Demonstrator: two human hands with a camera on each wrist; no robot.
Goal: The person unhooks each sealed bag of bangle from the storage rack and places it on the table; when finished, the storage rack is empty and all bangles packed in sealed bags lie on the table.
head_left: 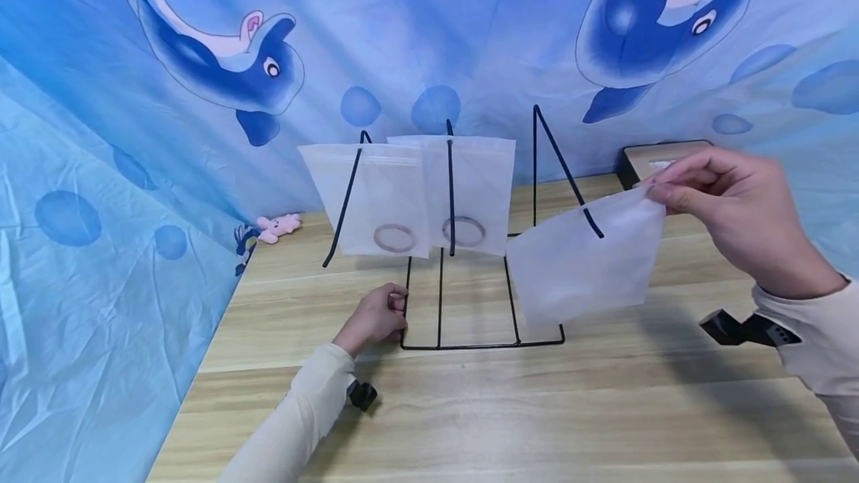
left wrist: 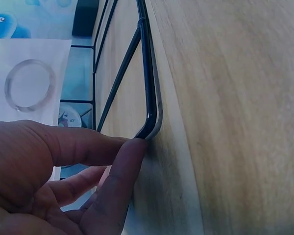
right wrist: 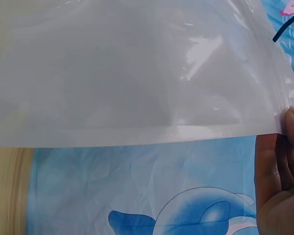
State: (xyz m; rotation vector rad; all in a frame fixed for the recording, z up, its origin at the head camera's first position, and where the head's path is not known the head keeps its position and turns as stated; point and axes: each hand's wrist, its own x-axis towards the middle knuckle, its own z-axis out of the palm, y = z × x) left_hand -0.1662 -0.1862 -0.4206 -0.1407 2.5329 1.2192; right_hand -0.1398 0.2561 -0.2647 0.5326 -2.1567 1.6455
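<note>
My right hand (head_left: 728, 203) pinches the upper corner of a translucent white zip bag (head_left: 590, 267) between thumb and fingers. That bag hangs tilted behind the front end of the rack's right prong (head_left: 567, 170); whether the prong passes through it I cannot tell. With thumb and fingers, my left hand (head_left: 376, 315) pinches the left side of the black wire rack's base (head_left: 470, 347), near a bent corner in the left wrist view. Two more bags hang on the other prongs, a left bag (head_left: 335, 192) and a middle bag (head_left: 490, 170), each showing a ring at the bottom.
A dark-rimmed box (head_left: 654, 159) stands at the back right, partly behind my right hand. At the table's back left lies a pink toy (head_left: 278, 227). Blue dolphin-print cloth (head_left: 436, 36) hangs behind the wooden table (head_left: 483, 423).
</note>
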